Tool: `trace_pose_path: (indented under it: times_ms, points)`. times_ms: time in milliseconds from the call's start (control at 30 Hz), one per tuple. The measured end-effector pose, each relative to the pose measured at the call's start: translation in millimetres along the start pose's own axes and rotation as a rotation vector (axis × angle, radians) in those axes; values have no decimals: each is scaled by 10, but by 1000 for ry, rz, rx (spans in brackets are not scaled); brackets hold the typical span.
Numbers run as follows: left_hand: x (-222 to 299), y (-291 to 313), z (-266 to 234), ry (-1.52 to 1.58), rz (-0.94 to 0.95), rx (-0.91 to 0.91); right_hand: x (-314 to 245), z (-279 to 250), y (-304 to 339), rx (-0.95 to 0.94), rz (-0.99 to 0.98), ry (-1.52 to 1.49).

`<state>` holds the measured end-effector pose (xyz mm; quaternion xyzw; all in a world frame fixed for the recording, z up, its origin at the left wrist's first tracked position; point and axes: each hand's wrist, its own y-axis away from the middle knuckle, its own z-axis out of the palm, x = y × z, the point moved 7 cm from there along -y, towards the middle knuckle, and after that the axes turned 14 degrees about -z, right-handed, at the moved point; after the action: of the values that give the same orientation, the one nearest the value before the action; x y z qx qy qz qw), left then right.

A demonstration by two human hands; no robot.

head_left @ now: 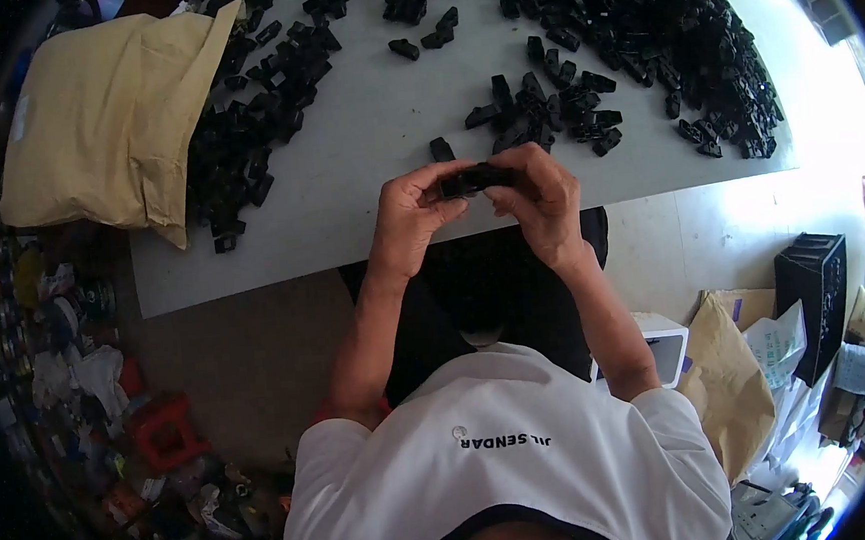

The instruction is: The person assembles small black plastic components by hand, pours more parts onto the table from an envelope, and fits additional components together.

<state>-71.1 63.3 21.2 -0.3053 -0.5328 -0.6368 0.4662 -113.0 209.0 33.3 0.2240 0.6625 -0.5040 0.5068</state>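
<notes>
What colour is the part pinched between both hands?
Black. The held part shows best in the head view, the only one here.

One line of dark capital letters (pixel 508 442) runs across the chest of a white shirt (pixel 507 477), upside down in the view, with a small round mark (pixel 459 433) just beside it. At the right, a white bag (pixel 779 341) bears greenish print (pixel 773 338) too small to read.

Black elongated part (pixel 478 178), held crosswise, ends partly hidden, near table edge (pixel 253 283)
</notes>
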Motion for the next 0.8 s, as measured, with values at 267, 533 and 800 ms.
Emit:
trace_pose_path:
  times_ms: [267, 533, 800]
  points:
    - [-106, -26, 65, -86, -87, -70, -101, 25, -8, -22, -202, 247]
    - [-92, 131, 67, -63, -44, -74, -231, 128, 119, -122, -154, 386]
    - [-219, 346, 57, -92, -61, 0, -50, 190, 344, -257, -27, 246]
